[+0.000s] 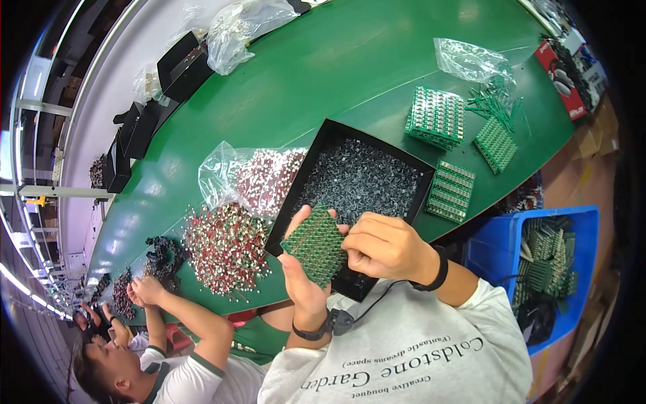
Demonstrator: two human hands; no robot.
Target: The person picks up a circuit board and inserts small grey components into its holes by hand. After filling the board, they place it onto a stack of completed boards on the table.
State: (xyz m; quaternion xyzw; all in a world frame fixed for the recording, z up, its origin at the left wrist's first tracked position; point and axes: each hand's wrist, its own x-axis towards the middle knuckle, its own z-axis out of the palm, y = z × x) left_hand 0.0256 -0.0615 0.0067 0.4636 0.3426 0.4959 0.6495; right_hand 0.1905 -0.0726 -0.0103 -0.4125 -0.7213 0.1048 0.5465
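Note:
My left hand [304, 286] holds a green circuit board panel [315, 246], gripping it between thumb and fingers. Rows of small units cover the panel's face. At the panel's right edge my right hand [385, 248] is closed in a pinch; whatever sits between its fingertips is hidden. Both hands are over the near side of a black tray [353, 281], which holds a heap of small black parts [367, 176]. Each wrist wears a black band, and a cable runs from the left one.
Left of the tray lie red-and-white small parts [225, 252], some in a clear bag [219, 175]. To the right are stacked board panels [436, 116], more panels [451, 192] and green strips [494, 101]. A blue bin [587, 269] stands right. A co-worker [195, 337] works at left.

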